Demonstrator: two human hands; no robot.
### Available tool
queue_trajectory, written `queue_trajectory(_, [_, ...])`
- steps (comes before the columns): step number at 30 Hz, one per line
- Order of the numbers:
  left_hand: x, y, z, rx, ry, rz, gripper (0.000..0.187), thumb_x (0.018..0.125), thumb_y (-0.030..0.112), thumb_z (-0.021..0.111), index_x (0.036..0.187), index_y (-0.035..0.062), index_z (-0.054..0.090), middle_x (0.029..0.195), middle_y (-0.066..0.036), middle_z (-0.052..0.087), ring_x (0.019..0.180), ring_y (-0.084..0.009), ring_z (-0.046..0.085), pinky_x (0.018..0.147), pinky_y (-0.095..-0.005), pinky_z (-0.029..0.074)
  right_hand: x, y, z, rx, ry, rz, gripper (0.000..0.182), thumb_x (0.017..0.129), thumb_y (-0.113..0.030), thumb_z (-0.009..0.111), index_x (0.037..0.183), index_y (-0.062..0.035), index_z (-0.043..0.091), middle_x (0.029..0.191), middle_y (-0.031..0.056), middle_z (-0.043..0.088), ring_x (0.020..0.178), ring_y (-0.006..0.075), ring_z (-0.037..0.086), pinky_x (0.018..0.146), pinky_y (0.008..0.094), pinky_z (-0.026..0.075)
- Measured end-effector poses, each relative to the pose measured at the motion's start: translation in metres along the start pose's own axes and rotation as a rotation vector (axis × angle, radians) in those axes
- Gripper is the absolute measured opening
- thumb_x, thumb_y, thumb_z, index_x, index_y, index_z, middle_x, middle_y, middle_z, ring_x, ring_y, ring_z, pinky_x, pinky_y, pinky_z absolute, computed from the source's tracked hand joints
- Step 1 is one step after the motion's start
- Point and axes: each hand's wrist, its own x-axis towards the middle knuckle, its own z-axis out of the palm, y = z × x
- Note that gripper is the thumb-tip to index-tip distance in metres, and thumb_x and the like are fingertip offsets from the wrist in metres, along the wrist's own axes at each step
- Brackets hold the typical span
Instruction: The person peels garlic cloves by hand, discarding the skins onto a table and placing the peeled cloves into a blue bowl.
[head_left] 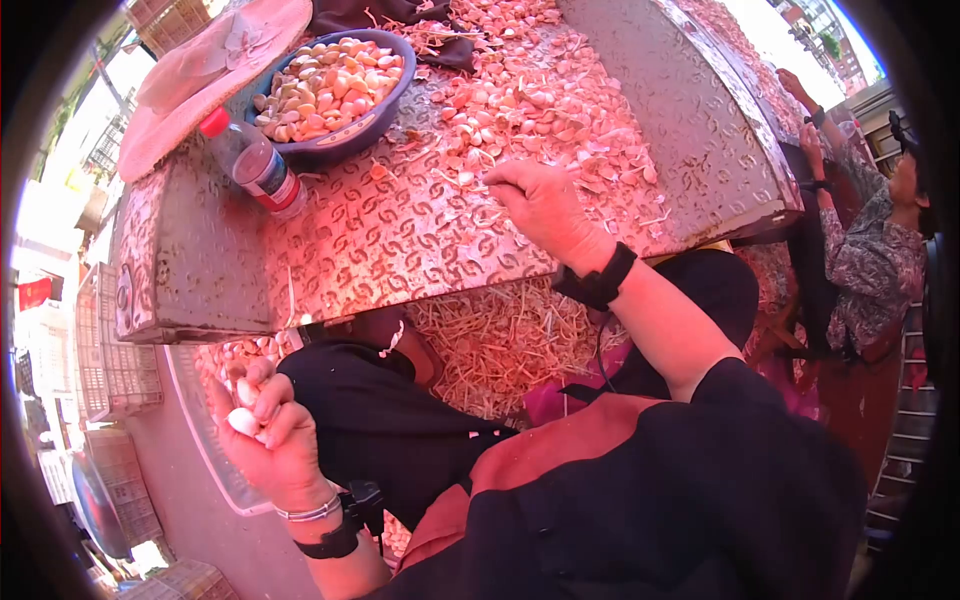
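My left hand point(268, 430) is raised at the lower left, its fingers curled around a few pale garlic cloves point(243, 421). It is above a plastic crate point(235, 489) with more cloves in it. My right hand point(545, 208) is over the patterned metal tabletop point(400, 240), fingers bent and drawn together, close to the near edge of a spread of loose garlic cloves point(545, 110). Whatever its fingertips pinch, if anything, is too small to make out. A blue bowl point(385, 118) heaped with cloves stands at the back left of the tabletop.
Beside the bowl are a plastic bottle point(262, 170) with a red cap and a straw hat point(215, 75). Raised metal sides point(690, 120) bound the tabletop. Dry stalks point(490, 345) lie below it. At right, another person point(875, 240) works with both hands at a table.
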Motion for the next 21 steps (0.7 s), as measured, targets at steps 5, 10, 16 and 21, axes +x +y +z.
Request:
queue_trajectory(5, [-0.015, 0.146, -0.102, 0.181, 0.182, 0.28, 0.034, 0.095, 0.027, 0.04, 0.105, -0.0047, 0.048, 0.088, -0.013, 0.047, 0.066, -0.0153, 0.045, 0.039, -0.0202, 0.036, 0.017, 0.057, 0.007, -0.349, -0.379, 0.11, 0.014, 0.073, -0.012, 0.061, 0.083, -0.005, 0.066, 0.083, 0.0159, 0.063, 0.084, 0.0319, 0.06, 0.075, 0.0408, 0.048])
queue_trajectory(10, [-0.016, 0.166, -0.146, 0.712, 0.896, 0.443, 0.036, 0.093, 0.031, 0.046, 0.106, -0.0027, 0.05, 0.09, -0.015, 0.051, 0.068, -0.0188, 0.049, 0.059, -0.029, 0.045, 0.019, 0.05, 0.007, -0.431, -0.438, 0.02, 0.014, 0.072, -0.007, 0.057, 0.083, -0.0019, 0.064, 0.084, 0.0198, 0.062, 0.084, 0.0348, 0.06, 0.076, 0.0424, 0.048])
queue_trajectory(16, [-0.008, 0.163, -0.126, 1.155, 1.012, 0.222, 0.04, 0.089, 0.031, 0.054, 0.115, 0.0011, 0.052, 0.103, -0.01, 0.06, 0.091, -0.0193, 0.058, 0.078, -0.0323, 0.046, 0.041, 0.054, 0.013, -0.454, -0.343, -0.016, 0.019, 0.069, -0.003, 0.056, 0.086, -0.0033, 0.064, 0.091, 0.0178, 0.062, 0.089, 0.034, 0.059, 0.078, 0.0432, 0.047])
queue_trajectory(21, [0.002, 0.033, 0.02, 1.466, 0.356, 0.533, 0.019, 0.089, 0.014, 0.054, 0.099, -0.001, 0.059, 0.09, -0.01, 0.062, 0.075, -0.0136, 0.059, 0.065, -0.0234, 0.046, 0.065, 0.048, 0.048, -0.478, -0.468, -0.187, 0.018, 0.07, -0.003, 0.056, 0.085, -0.0022, 0.065, 0.088, 0.0169, 0.064, 0.088, 0.0332, 0.061, 0.075, 0.0412, 0.05])
